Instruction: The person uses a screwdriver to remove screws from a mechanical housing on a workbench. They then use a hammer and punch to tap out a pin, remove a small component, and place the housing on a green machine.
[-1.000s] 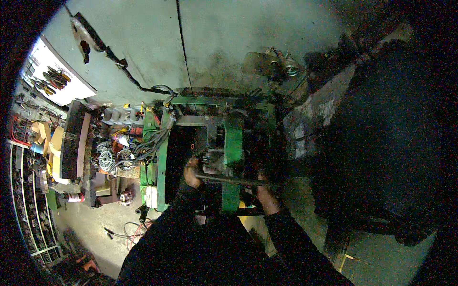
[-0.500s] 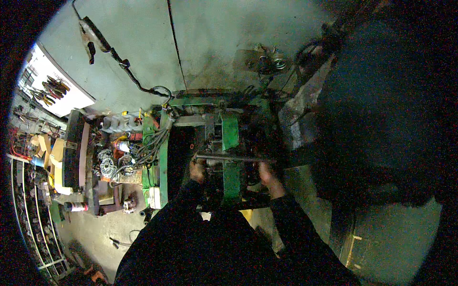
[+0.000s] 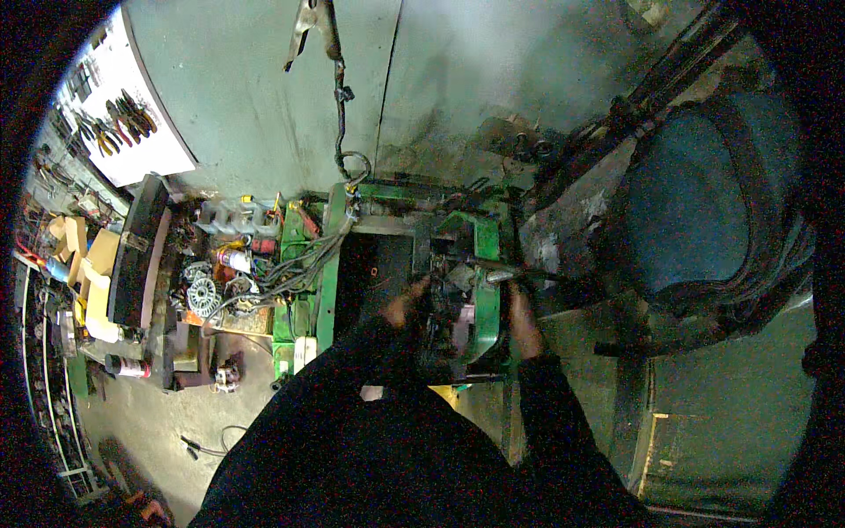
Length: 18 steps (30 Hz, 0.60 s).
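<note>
A green metal machine (image 3: 487, 308) with a dark, cluttered middle stands in front of me. Across its right part lies a dark metal bar (image 3: 509, 274), its right end reaching past the green frame. My right hand (image 3: 525, 324) is closed around the bar at the machine's right side. My left hand (image 3: 403, 306) is at the machine's inner left edge, beside dark metal parts. Its fingertips blend into the shadow, so I cannot tell whether they grip anything.
A workbench with cables (image 3: 304, 267), a finned round metal part (image 3: 203, 297) and a spray can (image 3: 234, 258) stands to the left. Pliers (image 3: 130, 117) hang on a white board. A clamp (image 3: 314, 31) hangs above. To the right is a large blue-grey rounded object (image 3: 695, 207).
The view has shifted, so the machine appears farther right. The bar spanned both hands before; now it shows at my right hand, and my left hand is lower and apart from it.
</note>
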### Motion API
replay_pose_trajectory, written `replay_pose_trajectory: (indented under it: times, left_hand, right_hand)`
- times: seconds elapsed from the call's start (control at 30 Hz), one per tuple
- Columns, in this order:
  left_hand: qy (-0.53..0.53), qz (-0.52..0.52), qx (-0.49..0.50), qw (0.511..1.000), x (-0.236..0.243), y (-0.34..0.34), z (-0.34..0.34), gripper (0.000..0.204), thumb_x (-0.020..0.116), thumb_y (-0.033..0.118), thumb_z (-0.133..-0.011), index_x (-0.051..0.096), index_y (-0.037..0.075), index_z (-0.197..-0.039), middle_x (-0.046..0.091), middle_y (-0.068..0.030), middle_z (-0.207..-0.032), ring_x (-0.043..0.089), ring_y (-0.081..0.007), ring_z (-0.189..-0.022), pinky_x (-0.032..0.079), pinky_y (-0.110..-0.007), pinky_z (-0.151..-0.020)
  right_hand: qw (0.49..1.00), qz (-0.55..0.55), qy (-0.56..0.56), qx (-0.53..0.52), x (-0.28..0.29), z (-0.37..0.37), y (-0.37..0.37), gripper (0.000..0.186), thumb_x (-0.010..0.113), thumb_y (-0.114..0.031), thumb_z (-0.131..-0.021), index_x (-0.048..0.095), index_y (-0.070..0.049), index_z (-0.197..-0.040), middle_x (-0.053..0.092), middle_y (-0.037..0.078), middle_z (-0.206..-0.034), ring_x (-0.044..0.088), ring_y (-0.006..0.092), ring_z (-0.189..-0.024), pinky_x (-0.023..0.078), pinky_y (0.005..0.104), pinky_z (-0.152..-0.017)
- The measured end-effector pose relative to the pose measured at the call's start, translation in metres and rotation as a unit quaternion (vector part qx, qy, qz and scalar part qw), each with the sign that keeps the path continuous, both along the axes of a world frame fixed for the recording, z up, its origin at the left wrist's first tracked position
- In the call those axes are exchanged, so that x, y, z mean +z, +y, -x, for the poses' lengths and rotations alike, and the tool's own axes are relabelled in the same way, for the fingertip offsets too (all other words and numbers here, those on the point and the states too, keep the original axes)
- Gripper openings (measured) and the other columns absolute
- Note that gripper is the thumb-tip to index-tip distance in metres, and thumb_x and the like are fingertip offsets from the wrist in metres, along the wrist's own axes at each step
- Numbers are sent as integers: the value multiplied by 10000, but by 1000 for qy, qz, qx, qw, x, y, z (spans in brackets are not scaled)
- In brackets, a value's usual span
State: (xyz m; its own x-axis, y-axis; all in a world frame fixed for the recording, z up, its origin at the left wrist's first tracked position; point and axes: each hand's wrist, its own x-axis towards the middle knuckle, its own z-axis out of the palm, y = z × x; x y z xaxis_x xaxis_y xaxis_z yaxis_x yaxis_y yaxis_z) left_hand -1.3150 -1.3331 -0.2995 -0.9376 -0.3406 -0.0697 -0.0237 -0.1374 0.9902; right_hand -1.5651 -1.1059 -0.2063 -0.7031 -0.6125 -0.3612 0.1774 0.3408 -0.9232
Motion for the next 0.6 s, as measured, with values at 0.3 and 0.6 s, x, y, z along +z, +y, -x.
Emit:
replay_pose_trajectory:
  times: [0.3, 0.6]
  left_hand:
    - [-139, -63, 184, 971, 102, 5, -25, 772, 696, 457, -1007, 442, 43, -1607, 486, -244, -1610, 451, -390, -1496, 387, -443, -1230]
    - [-21, 504, -3, 864, 195, 6, -7, 1019, 841, 540, -818, 422, 35, -1598, 490, -277, -1586, 377, -477, -1535, 317, -565, -1274]
  right_hand:
    - [989, -56, 129, 52, -38, 16, 10, 796, 433, -647, -1099, 412, -58, -1632, 519, 165, -1579, 530, 313, -1393, 473, 421, -1103]
    - [903, -125, 408, 56, 151, -23, 26, 596, 526, -460, -1083, 524, -25, -1490, 624, 221, -1399, 623, 367, -1261, 527, 443, -1036]
